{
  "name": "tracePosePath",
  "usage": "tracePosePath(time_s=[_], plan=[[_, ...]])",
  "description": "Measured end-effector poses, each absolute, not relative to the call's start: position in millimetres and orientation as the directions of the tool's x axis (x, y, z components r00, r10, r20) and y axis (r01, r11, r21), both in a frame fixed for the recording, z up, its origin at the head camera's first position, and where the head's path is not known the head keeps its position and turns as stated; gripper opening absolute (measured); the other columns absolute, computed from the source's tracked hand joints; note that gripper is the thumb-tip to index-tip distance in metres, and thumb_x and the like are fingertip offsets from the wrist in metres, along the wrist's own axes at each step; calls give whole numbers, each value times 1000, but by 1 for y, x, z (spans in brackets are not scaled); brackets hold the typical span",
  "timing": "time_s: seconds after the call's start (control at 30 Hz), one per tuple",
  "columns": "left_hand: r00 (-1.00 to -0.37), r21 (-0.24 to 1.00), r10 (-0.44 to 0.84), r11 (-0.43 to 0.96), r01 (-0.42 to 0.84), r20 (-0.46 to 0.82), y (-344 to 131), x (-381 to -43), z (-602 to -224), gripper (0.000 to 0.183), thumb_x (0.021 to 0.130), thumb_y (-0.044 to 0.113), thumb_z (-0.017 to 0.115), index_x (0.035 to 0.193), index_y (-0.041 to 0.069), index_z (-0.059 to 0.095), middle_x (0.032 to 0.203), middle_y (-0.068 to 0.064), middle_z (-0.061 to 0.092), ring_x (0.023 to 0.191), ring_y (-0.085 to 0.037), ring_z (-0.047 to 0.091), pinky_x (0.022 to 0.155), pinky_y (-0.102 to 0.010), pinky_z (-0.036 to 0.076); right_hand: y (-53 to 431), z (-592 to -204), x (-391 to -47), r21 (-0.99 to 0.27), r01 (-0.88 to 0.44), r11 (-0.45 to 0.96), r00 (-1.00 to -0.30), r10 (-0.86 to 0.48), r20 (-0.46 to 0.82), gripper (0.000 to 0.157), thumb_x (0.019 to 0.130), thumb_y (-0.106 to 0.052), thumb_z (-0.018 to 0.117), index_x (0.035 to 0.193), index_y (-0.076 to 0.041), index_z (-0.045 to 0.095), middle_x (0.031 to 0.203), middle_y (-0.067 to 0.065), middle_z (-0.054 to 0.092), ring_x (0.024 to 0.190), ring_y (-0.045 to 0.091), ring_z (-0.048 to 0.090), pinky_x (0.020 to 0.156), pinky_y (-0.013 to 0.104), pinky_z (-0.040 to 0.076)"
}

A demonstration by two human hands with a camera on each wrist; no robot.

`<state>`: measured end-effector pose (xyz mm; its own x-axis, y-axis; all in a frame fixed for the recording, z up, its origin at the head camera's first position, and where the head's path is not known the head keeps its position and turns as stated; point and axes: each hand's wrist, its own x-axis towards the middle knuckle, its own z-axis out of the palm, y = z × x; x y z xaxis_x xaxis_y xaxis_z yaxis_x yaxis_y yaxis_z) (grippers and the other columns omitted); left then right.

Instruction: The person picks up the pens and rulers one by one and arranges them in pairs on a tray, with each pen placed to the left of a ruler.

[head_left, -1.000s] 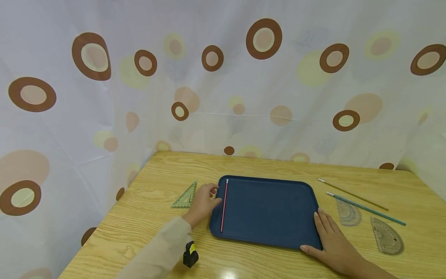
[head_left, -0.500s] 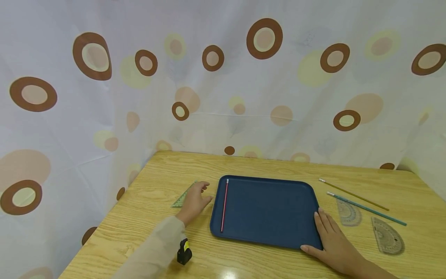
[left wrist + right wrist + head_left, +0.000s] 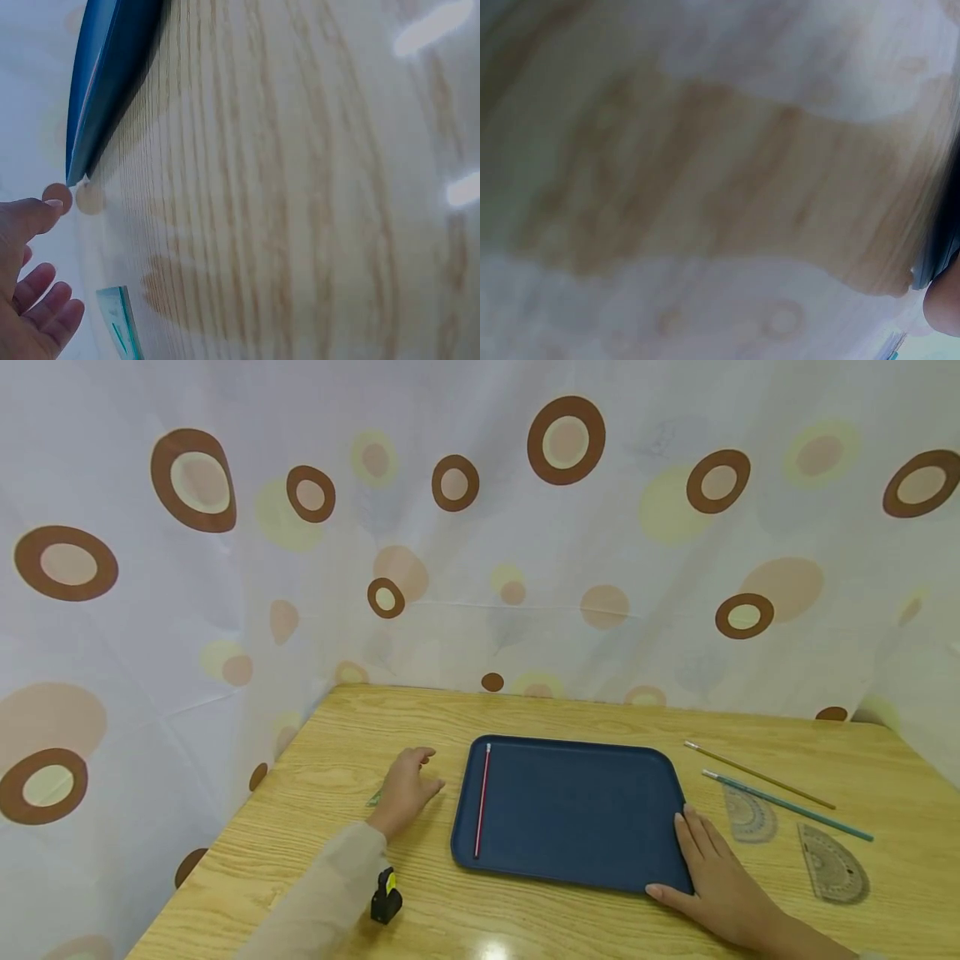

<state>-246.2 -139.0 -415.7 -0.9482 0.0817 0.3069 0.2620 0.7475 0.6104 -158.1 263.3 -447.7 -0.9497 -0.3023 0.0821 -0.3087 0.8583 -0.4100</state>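
My left hand (image 3: 405, 789) hovers above the table left of the tray, fingers loosely bent and holding nothing. Under it lies a green triangular set square (image 3: 375, 798), mostly hidden by the hand in the head view; its corner (image 3: 118, 319) shows beside the fingers in the left wrist view. A dark blue rectangular tray (image 3: 577, 810) sits in the middle of the table. Along its left side lies a red pencil (image 3: 482, 802). My right hand (image 3: 712, 885) rests on the tray's front right corner, fingers extended along the right edge and thumb at the front edge.
Right of the tray lie a yellowish-brown pencil (image 3: 761, 774) and a teal pencil (image 3: 795, 810), which overlaps a clear protractor (image 3: 752, 818). A second protractor (image 3: 834, 866) is nearer the front. A patterned curtain (image 3: 525, 552) hangs behind the wooden table (image 3: 442, 714).
My left hand has moved left from the tray's left edge, with nothing in it, and now covers most of the set square. The right hand and the tray have stayed in place.
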Motion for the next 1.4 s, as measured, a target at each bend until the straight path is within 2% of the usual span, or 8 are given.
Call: tracePosePath(time_s=[0.57, 1.0, 1.4], plan=[[-975, 575, 63, 799, 176, 211, -154, -252, -415, 53, 78, 11, 74, 124, -5, 53, 114, -21, 56, 104, -33, 56, 89, -44, 48, 263, -446, -158, -405, -304, 862, -951, -296, 84, 99, 84, -55, 58, 146, 8, 13, 151, 31, 7, 138, 49, 6, 105, 64, 14], [-993, 615, 37, 782, 100, 115, -168, -255, -415, 61, 79, 12, 73, 130, -6, 46, 120, -25, 52, 107, -35, 53, 90, -46, 46, 263, -447, -158, -403, -305, 863, -951, -296, 86, 100, 83, -55, 58, 146, 8, 13, 151, 31, 7, 138, 50, 7, 104, 64, 15], [-997, 618, 80, 782, 77, 22, -181, -253, -412, 70, 77, 18, 76, 133, -8, 42, 123, -28, 49, 112, -39, 51, 93, -48, 45, 263, -448, -157, -403, -313, 860, -949, -301, 94, 98, 84, -54, 58, 145, 9, 13, 151, 32, 8, 138, 49, 6, 108, 63, 10]])
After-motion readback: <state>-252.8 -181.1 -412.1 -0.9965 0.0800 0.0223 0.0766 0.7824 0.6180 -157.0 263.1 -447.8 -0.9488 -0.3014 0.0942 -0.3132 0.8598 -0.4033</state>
